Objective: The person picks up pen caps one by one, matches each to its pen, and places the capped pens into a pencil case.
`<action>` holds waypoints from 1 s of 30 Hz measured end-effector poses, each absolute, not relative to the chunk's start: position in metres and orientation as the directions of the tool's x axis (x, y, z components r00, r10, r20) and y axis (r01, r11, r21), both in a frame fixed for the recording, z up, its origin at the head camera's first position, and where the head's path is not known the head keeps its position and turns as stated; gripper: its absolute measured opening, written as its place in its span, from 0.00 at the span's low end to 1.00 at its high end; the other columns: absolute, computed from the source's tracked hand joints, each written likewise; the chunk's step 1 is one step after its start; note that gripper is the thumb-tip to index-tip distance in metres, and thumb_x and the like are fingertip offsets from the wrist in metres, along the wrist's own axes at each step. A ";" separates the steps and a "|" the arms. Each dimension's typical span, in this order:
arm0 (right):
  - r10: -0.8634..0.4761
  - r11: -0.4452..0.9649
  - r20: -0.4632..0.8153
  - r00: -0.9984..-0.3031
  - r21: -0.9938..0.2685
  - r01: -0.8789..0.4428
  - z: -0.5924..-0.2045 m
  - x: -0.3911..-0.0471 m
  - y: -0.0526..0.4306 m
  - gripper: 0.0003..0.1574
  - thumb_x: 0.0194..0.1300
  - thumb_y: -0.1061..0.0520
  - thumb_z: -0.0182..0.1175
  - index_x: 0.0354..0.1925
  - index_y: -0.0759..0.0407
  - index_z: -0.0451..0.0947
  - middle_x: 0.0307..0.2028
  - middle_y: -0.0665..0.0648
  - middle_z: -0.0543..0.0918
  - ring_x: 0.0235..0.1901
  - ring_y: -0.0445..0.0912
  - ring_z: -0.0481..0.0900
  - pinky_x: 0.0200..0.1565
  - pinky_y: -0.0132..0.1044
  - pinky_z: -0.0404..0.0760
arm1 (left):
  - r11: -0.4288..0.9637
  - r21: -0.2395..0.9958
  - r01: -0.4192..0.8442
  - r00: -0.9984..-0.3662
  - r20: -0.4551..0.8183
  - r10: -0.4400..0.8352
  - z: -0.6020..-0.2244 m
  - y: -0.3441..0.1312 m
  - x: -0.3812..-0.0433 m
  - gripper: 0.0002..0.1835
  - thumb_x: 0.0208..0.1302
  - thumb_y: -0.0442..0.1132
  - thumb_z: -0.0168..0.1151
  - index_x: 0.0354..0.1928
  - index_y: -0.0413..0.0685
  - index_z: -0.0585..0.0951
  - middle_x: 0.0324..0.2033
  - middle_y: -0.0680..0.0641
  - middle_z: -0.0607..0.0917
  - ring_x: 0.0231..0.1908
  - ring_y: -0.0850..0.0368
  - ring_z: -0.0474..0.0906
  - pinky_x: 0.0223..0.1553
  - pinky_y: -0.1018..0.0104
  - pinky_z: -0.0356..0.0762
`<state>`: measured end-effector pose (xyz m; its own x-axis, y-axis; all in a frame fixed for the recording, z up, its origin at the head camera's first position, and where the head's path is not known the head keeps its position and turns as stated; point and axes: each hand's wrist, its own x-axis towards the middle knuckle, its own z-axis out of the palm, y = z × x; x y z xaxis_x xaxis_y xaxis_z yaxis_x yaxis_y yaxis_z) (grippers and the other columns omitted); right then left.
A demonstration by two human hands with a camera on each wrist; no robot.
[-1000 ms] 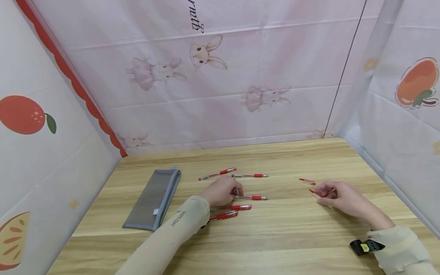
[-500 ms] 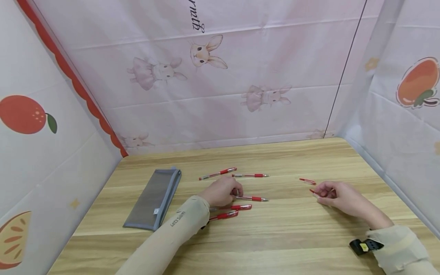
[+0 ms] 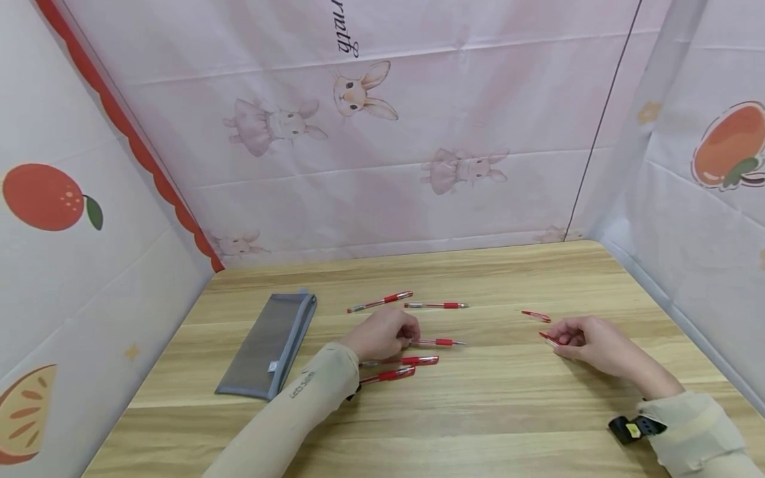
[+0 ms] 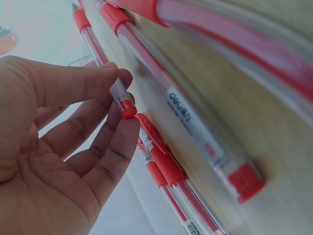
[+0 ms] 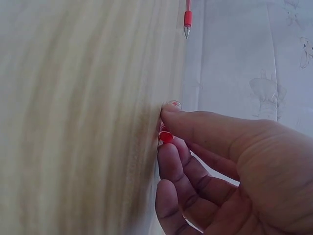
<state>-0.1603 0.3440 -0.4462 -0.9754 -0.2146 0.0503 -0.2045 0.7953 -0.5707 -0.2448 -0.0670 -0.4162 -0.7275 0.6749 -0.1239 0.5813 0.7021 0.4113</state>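
Note:
My left hand pinches the plugged rear end of an uncapped red gel pen between thumb and fingers; its metal tip points right. In the left wrist view this pen has a clear barrel, a red grip and a red end plug. On the right, my right hand pinches a clear-and-red pen cap low over the table. The red end of the cap shows between the fingertips in the right wrist view. A second cap lies just beyond that hand.
Two capped red pens lie by the left wrist, partly hidden by it. Farther back lie another capped pen and an uncapped one. A grey zipped mesh pouch is at the left. Printed cloth walls border the wooden table.
The left hand and its pen have shifted very slightly left. The right hand keeps its hold on the cap, almost still.

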 end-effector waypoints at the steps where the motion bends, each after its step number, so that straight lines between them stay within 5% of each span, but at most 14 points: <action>1: -0.214 0.797 0.047 -0.976 -0.568 -0.202 -0.446 -0.161 0.344 0.09 0.67 0.60 0.74 0.45 0.60 0.87 0.35 0.48 0.85 0.32 0.32 0.74 0.35 0.30 0.77 | 0.702 0.418 0.576 -0.731 -0.122 0.672 -0.416 -0.068 -0.244 0.12 0.74 0.30 0.64 0.40 0.57 0.89 0.38 0.58 0.87 0.39 0.60 0.78 0.49 0.66 0.80; 21: -0.209 0.815 0.045 -0.977 -0.544 -0.199 -0.440 -0.159 0.337 0.06 0.66 0.60 0.74 0.40 0.58 0.87 0.33 0.48 0.85 0.31 0.32 0.75 0.34 0.30 0.77 | 0.708 0.497 0.502 -0.792 -0.064 0.607 -0.409 -0.086 -0.233 0.09 0.73 0.32 0.68 0.47 0.55 0.90 0.42 0.56 0.89 0.41 0.61 0.80 0.53 0.62 0.83; 30: -0.235 0.790 0.077 -0.969 -0.565 -0.237 -0.439 -0.158 0.335 0.07 0.65 0.61 0.75 0.41 0.60 0.87 0.32 0.48 0.86 0.30 0.31 0.76 0.34 0.30 0.79 | 0.671 0.522 0.527 -0.778 -0.021 0.627 -0.410 -0.094 -0.229 0.09 0.73 0.30 0.67 0.46 0.52 0.90 0.39 0.55 0.89 0.38 0.62 0.80 0.45 0.67 0.82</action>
<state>-0.1583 0.3346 -0.4388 -0.9689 -0.2352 0.0768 -0.2367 0.7904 -0.5650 -0.2293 -0.0938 -0.4103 -0.7784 0.6274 -0.0212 0.5268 0.6712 0.5215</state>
